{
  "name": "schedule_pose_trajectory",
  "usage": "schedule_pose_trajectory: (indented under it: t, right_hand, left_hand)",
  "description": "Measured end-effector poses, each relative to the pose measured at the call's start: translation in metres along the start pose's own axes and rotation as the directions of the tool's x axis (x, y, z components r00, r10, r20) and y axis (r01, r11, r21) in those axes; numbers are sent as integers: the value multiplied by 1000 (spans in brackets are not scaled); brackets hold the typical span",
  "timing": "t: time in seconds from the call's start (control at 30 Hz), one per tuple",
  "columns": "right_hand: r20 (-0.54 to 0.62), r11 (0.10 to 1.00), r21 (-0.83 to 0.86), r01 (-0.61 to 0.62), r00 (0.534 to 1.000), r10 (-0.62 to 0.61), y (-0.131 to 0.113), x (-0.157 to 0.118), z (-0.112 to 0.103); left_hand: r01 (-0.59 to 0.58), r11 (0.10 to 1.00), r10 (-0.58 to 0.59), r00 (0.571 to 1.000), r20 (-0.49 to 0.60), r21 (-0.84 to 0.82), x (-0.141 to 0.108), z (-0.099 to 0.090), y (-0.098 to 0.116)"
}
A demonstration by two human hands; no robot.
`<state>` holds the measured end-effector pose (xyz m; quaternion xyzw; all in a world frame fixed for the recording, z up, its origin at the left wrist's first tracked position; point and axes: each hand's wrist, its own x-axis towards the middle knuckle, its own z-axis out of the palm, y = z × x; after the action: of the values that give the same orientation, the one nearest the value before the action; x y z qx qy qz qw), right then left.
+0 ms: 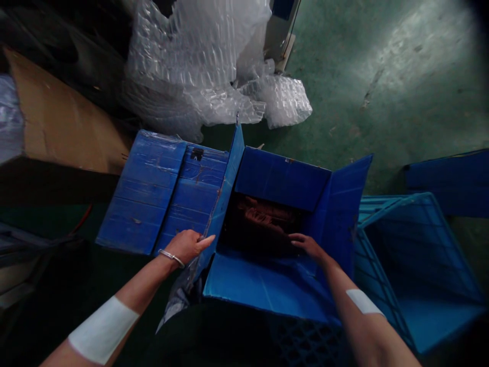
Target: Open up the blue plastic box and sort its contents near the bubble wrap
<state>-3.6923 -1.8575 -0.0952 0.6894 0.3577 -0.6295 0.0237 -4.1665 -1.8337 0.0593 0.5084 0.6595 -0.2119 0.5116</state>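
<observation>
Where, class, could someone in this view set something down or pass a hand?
Open green floor lies right of the bubble wrap, above the blue box and crate. The crate's base also looks free. Crowded: inside the box, where the right hand reaches in, and beside the left hand.

Bubble wrap lies on the floor behind the open box, with a crate to its right and a carton to its left.
</observation>
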Motion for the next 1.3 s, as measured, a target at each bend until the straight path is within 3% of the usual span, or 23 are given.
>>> schedule_pose_trajectory:
  t: [0.13,0.23,0.3,0.37,0.5,0.6,0.7,0.8,0.93,1.03,1.1,1.2,1.3]
  right_hand:
    - [-220,995,-99,18,975,-39,-18,7,-2]
    - [-239,990,-139,9,970,-43,-33,-7,-1]
    - [-125,988,-150,49,990,-68,-47,-33,5]
    - [68,981,-151,120,991,-111,-61,-71,14]
    - [427,948,-193,252,892,-150,-75,-156,41]
    - [490,827,-405,389,857,-163,-76,-190,55]
    - [384,661,-551,510,858,-342,-84,-181,50]
    - [206,593,-593,545,814,-542,-101,-140,29]
    - [24,668,-566,483,820,-572,-121,-75,4]
    - [-85,754,-485,444,834,-546,-124,-46,-2]
    - [-136,808,-406,426,846,-515,-115,-47,-3]
    - [-196,895,-286,344,893,-406,-80,-80,-3]
    - [-234,967,-200,159,951,-204,-31,-145,-2]
  left_hand:
    - [15,1000,-15,1000,-16,27,-4,5,13]
    - [5,999,-4,1000,-14,46,-7,10,25]
    - [-1,999,2,1000,-11,50,-8,11,31]
    - [0,998,0,1000,-1,60,-9,9,34]
    - [22,995,-23,1000,14,99,-12,-2,26]
    - [34,991,-36,999,11,130,-12,-11,17]
    - [44,987,-47,999,12,151,-12,-17,14]
    - [61,985,-62,998,0,159,-14,-20,17]
    - [104,984,-104,995,-7,145,-19,-23,25]
    - [116,988,-119,992,27,98,-22,-17,41]
    - [96,995,-99,993,72,34,-20,-4,62]
    - [10,995,14,973,231,-102,-15,33,115]
    - [-63,956,197,861,469,-285,-18,86,181]
